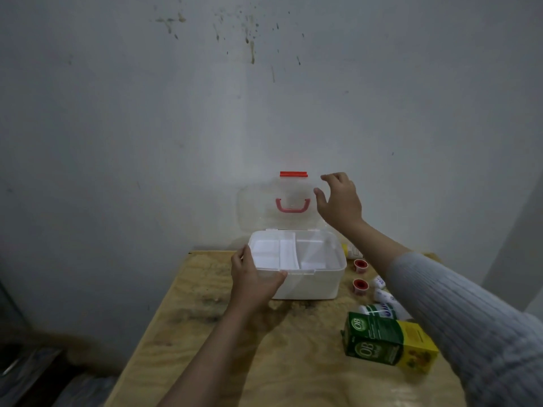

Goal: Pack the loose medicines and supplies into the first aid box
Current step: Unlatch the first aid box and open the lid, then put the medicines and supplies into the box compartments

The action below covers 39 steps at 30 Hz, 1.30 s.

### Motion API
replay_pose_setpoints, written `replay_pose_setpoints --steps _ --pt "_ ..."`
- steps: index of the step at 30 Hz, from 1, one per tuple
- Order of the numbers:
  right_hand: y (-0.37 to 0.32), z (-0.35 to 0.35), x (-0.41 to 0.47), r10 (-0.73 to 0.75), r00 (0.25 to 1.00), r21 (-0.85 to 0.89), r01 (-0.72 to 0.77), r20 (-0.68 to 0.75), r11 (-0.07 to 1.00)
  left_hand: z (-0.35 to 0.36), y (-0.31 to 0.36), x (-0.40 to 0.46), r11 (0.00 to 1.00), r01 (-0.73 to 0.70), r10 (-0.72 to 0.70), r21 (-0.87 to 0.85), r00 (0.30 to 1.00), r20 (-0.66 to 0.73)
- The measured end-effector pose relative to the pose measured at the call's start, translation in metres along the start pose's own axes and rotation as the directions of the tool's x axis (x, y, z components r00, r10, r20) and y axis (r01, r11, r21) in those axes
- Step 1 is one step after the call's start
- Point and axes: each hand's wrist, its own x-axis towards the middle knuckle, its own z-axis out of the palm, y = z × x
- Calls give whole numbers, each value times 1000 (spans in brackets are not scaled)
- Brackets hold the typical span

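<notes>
White plastic first aid box (308, 282) sits open on the plywood table (205, 333), its clear lid (258, 212) upright against the wall; my left hand (252, 277) clasps the box's near left corner; my right hand (340, 201) hovers with fingers spread by the lid's right edge, gripping nothing; a green and yellow carton (388, 342), two red-capped tubs (360, 274) and small white bottles (382, 295) lie loose to the box's right.

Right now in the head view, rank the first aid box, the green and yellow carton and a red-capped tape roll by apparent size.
1. first aid box
2. green and yellow carton, nearer the camera
3. red-capped tape roll
</notes>
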Motion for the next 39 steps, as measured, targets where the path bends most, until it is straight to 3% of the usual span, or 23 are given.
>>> replay_pose_setpoints --steps 4,13,16,21,25,29,34,39 --pt "12 3 7 -22 988 -108 38 151 993 4 5 -1 999 39 -39 36 999 -10" --pt "38 -54 -22 -144 951 -9 152 272 988 12 1 -6 997 0 -6 -73 996 -85" --pt "52 -82 -62 -155 896 -12 176 417 984 14 1 -8 990 -19 4 -137 994 -110" --pt "91 -130 -146 -34 789 -61 91 613 994 13 -1 -7 981 -45 20 -188 990 -136" --pt "115 -153 -194 74 801 -22 -76 594 997 15 -2 -6 983 -39 13 -180 990 -142" --pt "115 -153 -221 93 840 166 -213 535 963 14 -3 -5 986 -41 17 -164 989 -148" --pt "111 -145 -238 26 919 250 -135 394 959 14 0 -5 987 -44 20 -158 988 -150" --pt "111 -139 -242 29 900 231 -143 436 962 13 0 -4 986 -38 13 -163 989 -148"
